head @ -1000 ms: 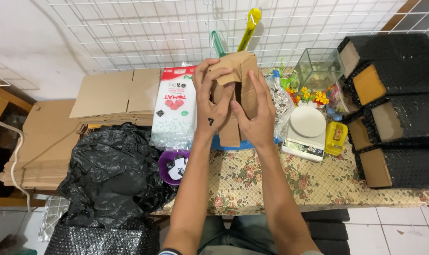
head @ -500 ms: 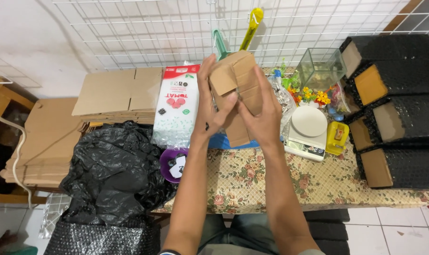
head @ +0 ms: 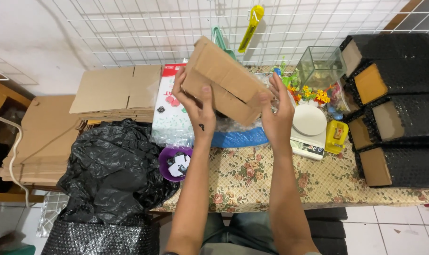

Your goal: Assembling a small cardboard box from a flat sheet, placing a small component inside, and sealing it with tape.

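Since half a second ago we have tilted the box (head: 228, 80) so its long seamed face turns toward us, and our right hand (head: 277, 115) has slid off that face to the lower right end. We hold the box in the air above the table (head: 252, 182), in front of the wire grid (head: 129, 28), over a clear bag and a blue roll (head: 235, 138).

To turn the box well, we judge it best to keep both ends supported and let the flaps stay shut along the seam.

Our left hand (head: 195, 104) wraps the left end, thumb pressed on the near face, fingers behind. The right grip is spread, fingers straight, touching only the corner. Below sit a black bag (head: 112, 174), a scale (head: 309, 127) and a purple cup (head: 175, 163).
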